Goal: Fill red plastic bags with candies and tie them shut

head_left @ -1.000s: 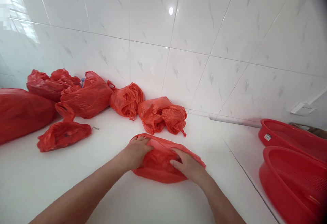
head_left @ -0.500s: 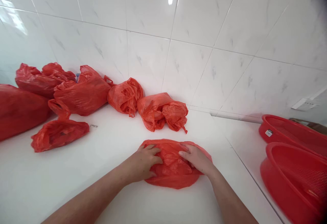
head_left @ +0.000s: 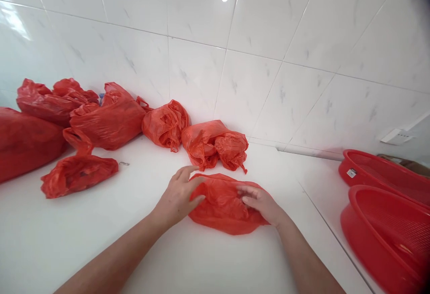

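White marbled tiles (head_left: 198,12) back a white tabletop (head_left: 161,262) whose far side is lined with red plastic bags. At the left edge sits a full red bag (head_left: 27,144), partly out of frame, with crumpled bags (head_left: 50,104) on its far side. Nearer lies a small slumped bag (head_left: 80,175), handle raised, a tiny piece (head_left: 124,164), too small to identify, just beside its right end. Farther back, rightward, stand a bulky bag (head_left: 110,121), a rounded bundle (head_left: 164,126) and a double-lumped bundle (head_left: 215,144).

At center, on the near side of the bundles, a person works over a loose red bag (head_left: 225,209) lying wide on the tabletop. The left hand (head_left: 178,195) is at its left end, fingers spread apart; contact cannot be told. The right hand (head_left: 264,204) is over its right part, fingers loosely bent, thumb apart from them. Farther right are two red baskets (head_left: 356,236), one nearer than the other, below a white wall fixture (head_left: 398,136).
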A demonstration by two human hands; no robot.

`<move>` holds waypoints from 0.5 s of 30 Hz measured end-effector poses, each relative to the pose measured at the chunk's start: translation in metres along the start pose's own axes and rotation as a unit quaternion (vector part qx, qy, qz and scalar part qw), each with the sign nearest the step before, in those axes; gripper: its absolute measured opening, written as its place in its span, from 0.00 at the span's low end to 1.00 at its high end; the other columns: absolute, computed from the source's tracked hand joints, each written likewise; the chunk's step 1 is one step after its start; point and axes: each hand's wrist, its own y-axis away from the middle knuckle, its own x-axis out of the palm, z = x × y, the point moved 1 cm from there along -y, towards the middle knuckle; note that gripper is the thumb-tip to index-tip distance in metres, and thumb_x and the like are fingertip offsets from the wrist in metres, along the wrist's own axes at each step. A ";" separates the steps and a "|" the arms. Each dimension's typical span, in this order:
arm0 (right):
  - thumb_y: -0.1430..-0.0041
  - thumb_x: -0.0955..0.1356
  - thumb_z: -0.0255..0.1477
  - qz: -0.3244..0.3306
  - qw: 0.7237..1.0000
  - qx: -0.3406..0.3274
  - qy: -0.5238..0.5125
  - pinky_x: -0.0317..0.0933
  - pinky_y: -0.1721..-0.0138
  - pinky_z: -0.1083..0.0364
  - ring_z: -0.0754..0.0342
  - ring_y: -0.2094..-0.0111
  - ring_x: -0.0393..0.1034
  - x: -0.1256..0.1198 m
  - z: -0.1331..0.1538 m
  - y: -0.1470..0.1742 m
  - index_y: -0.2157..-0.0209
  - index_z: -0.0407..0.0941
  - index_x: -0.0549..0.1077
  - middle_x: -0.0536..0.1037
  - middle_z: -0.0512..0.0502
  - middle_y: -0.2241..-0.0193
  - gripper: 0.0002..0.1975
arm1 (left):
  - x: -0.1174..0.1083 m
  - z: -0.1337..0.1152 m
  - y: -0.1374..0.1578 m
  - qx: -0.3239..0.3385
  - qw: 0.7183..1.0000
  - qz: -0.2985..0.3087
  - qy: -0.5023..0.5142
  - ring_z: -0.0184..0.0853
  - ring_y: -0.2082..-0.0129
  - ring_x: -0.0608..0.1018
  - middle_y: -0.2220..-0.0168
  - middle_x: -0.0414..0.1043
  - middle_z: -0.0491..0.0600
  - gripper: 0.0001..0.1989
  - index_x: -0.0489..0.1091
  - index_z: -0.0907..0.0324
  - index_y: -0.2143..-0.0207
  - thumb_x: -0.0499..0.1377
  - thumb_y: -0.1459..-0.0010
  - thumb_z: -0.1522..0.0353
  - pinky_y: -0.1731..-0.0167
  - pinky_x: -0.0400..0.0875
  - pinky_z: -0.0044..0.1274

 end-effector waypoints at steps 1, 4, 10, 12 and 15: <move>0.46 0.67 0.38 -0.013 1.000 -0.013 -0.001 0.62 0.52 0.48 0.51 0.56 0.69 0.003 0.002 -0.001 0.48 0.48 0.67 0.71 0.44 0.53 0.24 | 0.003 0.006 0.000 -0.044 0.999 0.002 0.032 0.45 0.45 0.64 0.44 0.57 0.52 0.18 0.67 0.51 0.53 0.58 0.47 0.65 0.50 0.65 0.36; 0.45 0.66 0.39 -0.057 0.995 -0.084 0.021 0.62 0.51 0.48 0.49 0.54 0.69 0.012 0.018 0.005 0.53 0.47 0.71 0.72 0.44 0.53 0.19 | 0.013 0.023 0.000 -0.180 0.969 0.019 0.166 0.40 0.54 0.71 0.48 0.62 0.51 0.21 0.65 0.50 0.50 0.57 0.48 0.61 0.60 0.71 0.29; 0.41 0.62 0.37 -0.252 0.926 -0.207 0.193 0.64 0.54 0.51 0.51 0.55 0.68 0.020 0.058 0.054 0.59 0.49 0.73 0.72 0.46 0.56 0.12 | 0.016 0.033 0.000 -0.304 0.902 0.007 0.307 0.34 0.71 0.74 0.70 0.71 0.45 0.23 0.66 0.54 0.51 0.57 0.49 0.57 0.69 0.71 0.25; 0.42 0.63 0.37 -0.375 0.856 -0.228 0.274 0.63 0.52 0.49 0.50 0.52 0.65 0.008 0.061 0.079 0.57 0.49 0.72 0.69 0.45 0.52 0.13 | 0.016 0.035 0.000 -0.309 0.899 -0.013 0.308 0.33 0.72 0.74 0.72 0.70 0.45 0.24 0.67 0.55 0.52 0.57 0.50 0.57 0.70 0.70 0.24; 0.44 0.63 0.40 -0.534 0.722 -0.151 0.413 0.58 0.48 0.43 0.44 0.47 0.61 -0.028 0.053 0.124 0.50 0.48 0.68 0.65 0.41 0.47 0.21 | 0.017 0.038 0.001 -0.322 0.893 -0.028 0.315 0.33 0.74 0.73 0.73 0.71 0.44 0.24 0.68 0.55 0.53 0.58 0.52 0.56 0.72 0.69 0.24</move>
